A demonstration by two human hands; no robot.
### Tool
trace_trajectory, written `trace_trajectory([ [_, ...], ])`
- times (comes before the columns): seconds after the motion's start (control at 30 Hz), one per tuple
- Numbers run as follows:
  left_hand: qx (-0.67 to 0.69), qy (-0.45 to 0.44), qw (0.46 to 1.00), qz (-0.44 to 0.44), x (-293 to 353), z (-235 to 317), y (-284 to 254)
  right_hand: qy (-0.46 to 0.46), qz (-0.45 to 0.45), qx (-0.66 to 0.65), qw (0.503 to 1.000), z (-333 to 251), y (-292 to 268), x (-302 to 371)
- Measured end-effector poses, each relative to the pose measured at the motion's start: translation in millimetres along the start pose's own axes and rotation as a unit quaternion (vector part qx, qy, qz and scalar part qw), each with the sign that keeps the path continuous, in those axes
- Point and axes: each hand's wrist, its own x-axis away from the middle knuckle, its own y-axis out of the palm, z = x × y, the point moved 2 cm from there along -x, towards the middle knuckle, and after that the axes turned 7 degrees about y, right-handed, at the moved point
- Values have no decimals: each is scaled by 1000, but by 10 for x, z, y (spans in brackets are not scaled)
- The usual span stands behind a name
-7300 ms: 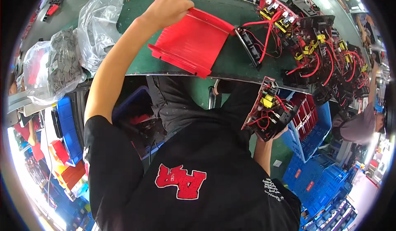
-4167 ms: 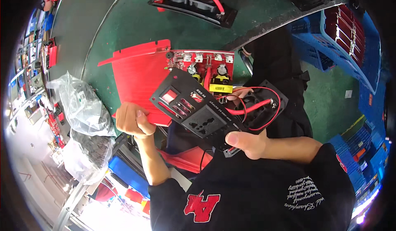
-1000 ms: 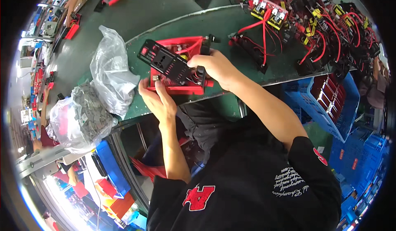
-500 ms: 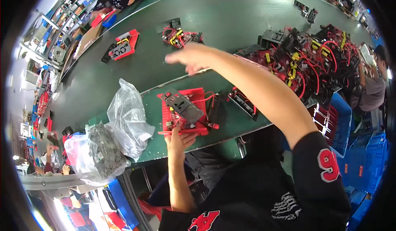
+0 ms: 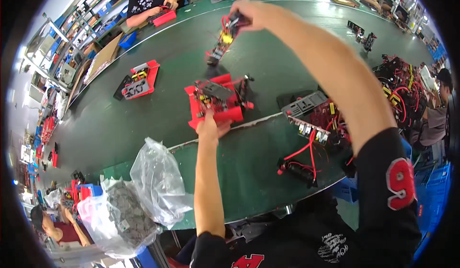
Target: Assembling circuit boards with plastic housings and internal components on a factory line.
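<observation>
We saw the left hand (image 5: pixel 211 124) gripping the near edge of the red housing (image 5: pixel 218 100) on the green belt (image 5: pixel 143 124); beyond that housing, the right hand (image 5: pixel 249 16) pinched a wired circuit assembly (image 5: pixel 221 40) hanging above the belt; a clear plastic bag (image 5: pixel 158 182) lay nearer than the housing.

Red housing (image 5: pixel 215 106), green table (image 5: pixel 143 124)

Bright even overhead light, soft shadows, window glare upper left, strong fisheye bending, dark rim

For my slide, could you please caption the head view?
Left hand on red unit; right hand lifts wired board.
</observation>
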Motion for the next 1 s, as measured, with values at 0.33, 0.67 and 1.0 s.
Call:
trace_trajectory([
  [0.33,76,91,976,-182,-1098,688,1052,-141,-203,-158,956,-1062,-1876,1141],
  [0.67,317,-118,881,-330,1394,-110,1016,29,-183,-162,969,-96,-1309,3264],
  [1.0,430,-47,840,-329,2731,-787,-836,50,-291,-19,955,2101,-675,3605],
])
